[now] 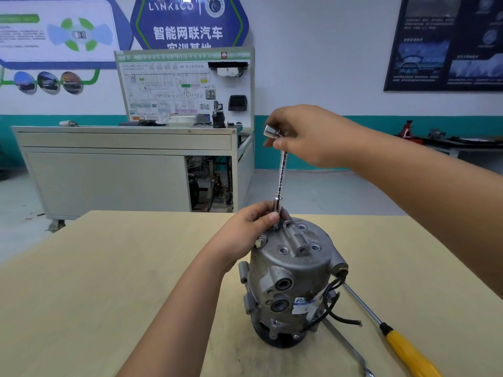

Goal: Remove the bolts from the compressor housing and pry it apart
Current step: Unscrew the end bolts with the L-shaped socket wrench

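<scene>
Grey cast compressor housing stands upright on tan table, directly under left hand. Domed top has open bolt holes, side has two ports and a blue label. Left hand pinches the lower end of the socket extension; right hand, above it, grips the top end. Fingers hide the bolt. Yellow-handled screwdriver cut off at frame bottom.
</scene>
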`<move>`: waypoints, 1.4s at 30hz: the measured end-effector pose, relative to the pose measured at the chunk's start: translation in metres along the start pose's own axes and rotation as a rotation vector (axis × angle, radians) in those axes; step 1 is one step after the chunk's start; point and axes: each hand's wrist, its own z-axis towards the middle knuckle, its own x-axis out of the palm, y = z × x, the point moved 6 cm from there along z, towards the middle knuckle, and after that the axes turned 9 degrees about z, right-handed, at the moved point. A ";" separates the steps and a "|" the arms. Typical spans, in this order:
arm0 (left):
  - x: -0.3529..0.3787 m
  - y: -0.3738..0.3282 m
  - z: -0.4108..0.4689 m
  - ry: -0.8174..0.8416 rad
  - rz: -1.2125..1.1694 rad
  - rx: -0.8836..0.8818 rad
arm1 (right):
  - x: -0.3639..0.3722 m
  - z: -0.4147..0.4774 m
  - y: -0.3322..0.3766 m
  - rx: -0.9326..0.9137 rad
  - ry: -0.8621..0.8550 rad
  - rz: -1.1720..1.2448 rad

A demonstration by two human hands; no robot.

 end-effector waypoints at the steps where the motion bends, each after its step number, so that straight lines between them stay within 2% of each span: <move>1: 0.000 0.000 0.000 -0.001 -0.005 -0.001 | -0.002 0.000 0.000 -0.014 -0.021 -0.025; 5: 0.000 0.001 -0.001 -0.003 -0.012 -0.013 | -0.014 -0.005 0.006 -0.075 -0.114 -0.087; 16: 0.000 0.001 -0.001 -0.005 -0.012 -0.021 | -0.010 -0.017 0.007 -0.019 -0.017 0.156; 22: 0.000 0.001 -0.001 -0.006 -0.035 -0.020 | -0.014 -0.017 0.006 -0.012 -0.045 0.173; 33: 0.000 -0.001 -0.001 -0.008 -0.013 -0.025 | -0.022 -0.011 -0.009 0.113 0.157 0.009; 42: 0.000 0.000 0.000 -0.004 -0.013 -0.029 | -0.027 -0.005 0.000 0.071 0.045 -0.342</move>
